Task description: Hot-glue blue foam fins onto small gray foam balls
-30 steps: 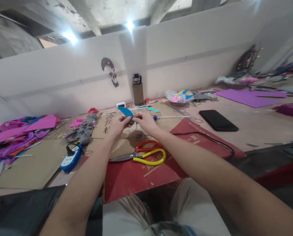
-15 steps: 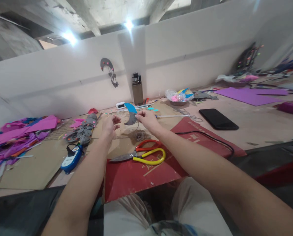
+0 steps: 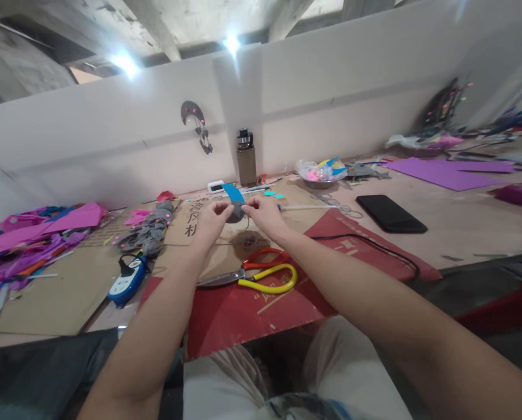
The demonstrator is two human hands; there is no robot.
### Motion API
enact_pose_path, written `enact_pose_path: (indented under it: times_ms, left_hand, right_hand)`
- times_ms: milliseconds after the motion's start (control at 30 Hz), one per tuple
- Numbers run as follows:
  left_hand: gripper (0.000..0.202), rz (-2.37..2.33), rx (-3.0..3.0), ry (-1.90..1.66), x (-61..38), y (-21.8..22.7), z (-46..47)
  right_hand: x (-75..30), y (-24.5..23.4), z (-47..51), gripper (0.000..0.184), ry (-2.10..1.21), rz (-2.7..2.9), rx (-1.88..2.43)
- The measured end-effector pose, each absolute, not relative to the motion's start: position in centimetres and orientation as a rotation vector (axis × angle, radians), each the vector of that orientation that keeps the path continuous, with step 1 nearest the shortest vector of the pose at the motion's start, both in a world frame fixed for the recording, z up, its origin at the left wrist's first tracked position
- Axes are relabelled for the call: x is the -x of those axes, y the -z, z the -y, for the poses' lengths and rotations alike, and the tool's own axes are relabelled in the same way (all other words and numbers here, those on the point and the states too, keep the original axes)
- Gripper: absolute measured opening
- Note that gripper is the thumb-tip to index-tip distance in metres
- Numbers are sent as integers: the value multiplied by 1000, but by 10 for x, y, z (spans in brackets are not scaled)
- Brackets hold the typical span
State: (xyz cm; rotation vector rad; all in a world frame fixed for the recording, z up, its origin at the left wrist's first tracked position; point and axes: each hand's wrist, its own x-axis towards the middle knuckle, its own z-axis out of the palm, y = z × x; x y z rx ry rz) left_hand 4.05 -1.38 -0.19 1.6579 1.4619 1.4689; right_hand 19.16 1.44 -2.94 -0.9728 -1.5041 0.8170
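Back on the blue-grey piece (image 3: 234, 204), left hand (image 3: 211, 220) pinches it with right hand (image 3: 264, 214); scissors (image 3: 254, 276) lie just below on the desk (image 3: 462, 219).

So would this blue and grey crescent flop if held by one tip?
Probably light: the crescent looks like thin sheet, held by fingertips of the left hand and right hand. It may droop slightly. Flat, so unlikely to roll.

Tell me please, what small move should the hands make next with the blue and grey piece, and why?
Probably squeeze the blue and grey piece firmly between the fingertips: the left hand and right hand both pinch it, raised above the cardboard.
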Motion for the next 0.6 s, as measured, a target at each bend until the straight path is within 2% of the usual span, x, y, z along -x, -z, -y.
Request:
enact_pose_path:
  times_ms: [267,433,600]
  left_hand:
    - [52,-1303,-1597,-1350,-52,11,18]
    - [48,-1358,-1577,-1437,-47,16,13]
    - [45,-1525,-1746,-1501,-39,16,7]
  right_hand:
    - [-190,26,-7,10,-804,1526,992]
    - [-192,24,-5,12,-859,1623,949]
    - [-194,12,-4,19,-805,1571,1082]
